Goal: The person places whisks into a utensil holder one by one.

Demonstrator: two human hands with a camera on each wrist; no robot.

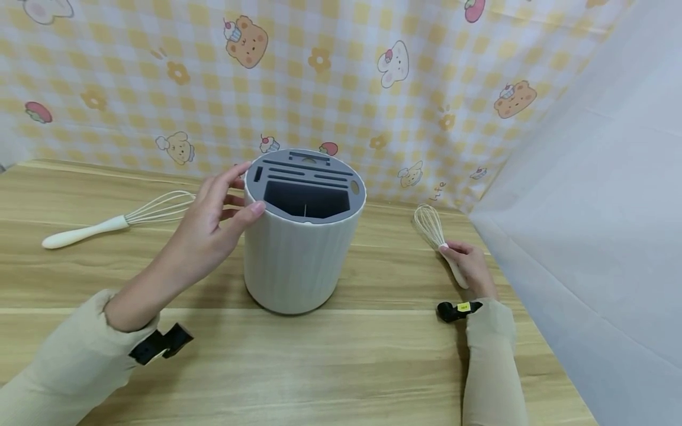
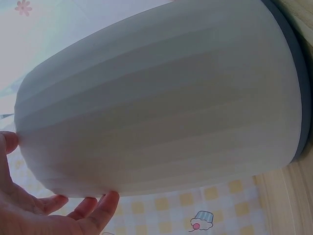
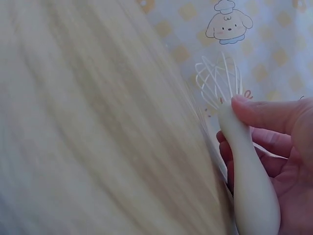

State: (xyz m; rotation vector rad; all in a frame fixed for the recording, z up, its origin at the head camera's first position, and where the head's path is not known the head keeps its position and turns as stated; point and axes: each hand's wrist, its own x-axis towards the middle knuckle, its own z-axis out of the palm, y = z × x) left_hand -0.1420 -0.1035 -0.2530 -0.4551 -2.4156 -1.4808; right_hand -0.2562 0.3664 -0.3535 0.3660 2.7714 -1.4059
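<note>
The holder is touched at its upper side by the left hand, whose fingers and thumb are spread apart. To its right, a whisk is clamped by the right hand. Leftward, another whisk is seen.

The holder looks matt, ribbed plastic, the right-hand whisk's handle smooth plastic, the table wood-grained.

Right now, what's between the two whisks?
The head view shows the left hand touching a pale holder, then bare table before the held whisk.
</note>
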